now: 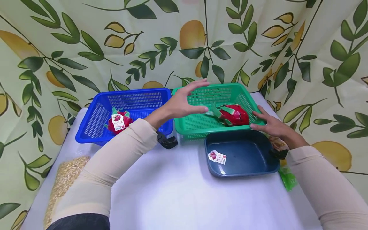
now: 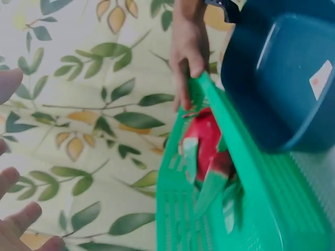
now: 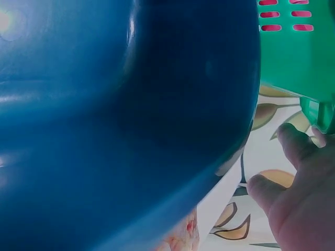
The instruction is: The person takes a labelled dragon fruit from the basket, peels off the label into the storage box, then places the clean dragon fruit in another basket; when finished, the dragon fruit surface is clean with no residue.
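Note:
My left hand point(image 1: 184, 101) hovers above the left part of the green basket point(image 1: 191, 123), fingers spread and thumb apart, holding nothing. A red dragon fruit point(image 1: 239, 115) with green scales lies at the right in that basket. At the basket's right front corner, my right hand point(image 1: 272, 126) touches the rim with extended fingers point(image 3: 294, 142). Just in front stands a dark blue basin point(image 1: 244, 153) with a dragon-fruit sticker point(image 1: 217, 157) on its inner left side. Another dragon fruit point(image 1: 126, 118), bearing a similar sticker, sits in the blue basket point(image 1: 96, 110) at the left.
A clear bag of pale flakes or grains point(image 1: 69, 169) lies at the table's left edge, partly behind my left sleeve. By the right edge, a green packet point(image 1: 288, 179) shows beside the basin. A leaf-patterned curtain point(image 1: 161, 28) hangs behind the white table point(image 1: 178, 191).

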`<state>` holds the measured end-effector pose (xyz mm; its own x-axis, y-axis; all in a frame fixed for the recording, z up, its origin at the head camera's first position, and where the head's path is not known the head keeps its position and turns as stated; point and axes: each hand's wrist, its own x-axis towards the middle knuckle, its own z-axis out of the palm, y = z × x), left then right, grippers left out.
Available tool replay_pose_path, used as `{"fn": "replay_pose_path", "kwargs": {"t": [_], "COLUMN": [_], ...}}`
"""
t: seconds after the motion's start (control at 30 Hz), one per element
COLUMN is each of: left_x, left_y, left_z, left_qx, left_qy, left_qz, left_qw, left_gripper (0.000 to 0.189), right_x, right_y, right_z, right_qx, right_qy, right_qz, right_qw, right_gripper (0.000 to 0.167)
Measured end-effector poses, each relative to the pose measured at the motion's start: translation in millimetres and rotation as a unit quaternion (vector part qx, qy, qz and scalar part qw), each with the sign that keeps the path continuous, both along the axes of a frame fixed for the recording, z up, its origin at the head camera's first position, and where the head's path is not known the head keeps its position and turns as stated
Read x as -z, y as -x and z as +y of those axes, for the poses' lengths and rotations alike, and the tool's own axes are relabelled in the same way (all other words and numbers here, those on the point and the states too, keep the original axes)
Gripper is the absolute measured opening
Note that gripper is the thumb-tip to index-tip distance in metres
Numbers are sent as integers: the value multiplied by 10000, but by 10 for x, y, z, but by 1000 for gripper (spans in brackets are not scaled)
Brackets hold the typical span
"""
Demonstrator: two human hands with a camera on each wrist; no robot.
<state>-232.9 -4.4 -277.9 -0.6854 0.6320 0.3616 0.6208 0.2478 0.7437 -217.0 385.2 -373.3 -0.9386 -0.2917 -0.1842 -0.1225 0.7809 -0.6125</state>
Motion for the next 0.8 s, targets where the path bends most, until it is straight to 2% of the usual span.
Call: {"fn": "replay_pose_path", "kwargs": {"t": [0.23,0.43,0.6,0.8], "left_x": [-99,-125,-61,31], "left_y": [-185,-358,-476,-608], "left_z": [-431,-834,-1171,-1483], "left_qx": [-544,-989,-1330,-1823], "left_qy": [-26,-100,-242,-463], "left_qz": [165,305,434,419], "left_qw": [9984,9946,9899,9813], "left_gripper": [72,72,70,70], "right_x": [-36,-19,-15,-23], "right_y": [-3,1,-15,-17], "right_z": [40,22,-5,-8], "right_qx": [31,14,-34,-70], "right_qy": [31,44,72,-10], "right_qz": [-18,-22,-12,32], "right_qw": [10000,10000,10000,10000], "right_gripper": [86,88,87,86]}}
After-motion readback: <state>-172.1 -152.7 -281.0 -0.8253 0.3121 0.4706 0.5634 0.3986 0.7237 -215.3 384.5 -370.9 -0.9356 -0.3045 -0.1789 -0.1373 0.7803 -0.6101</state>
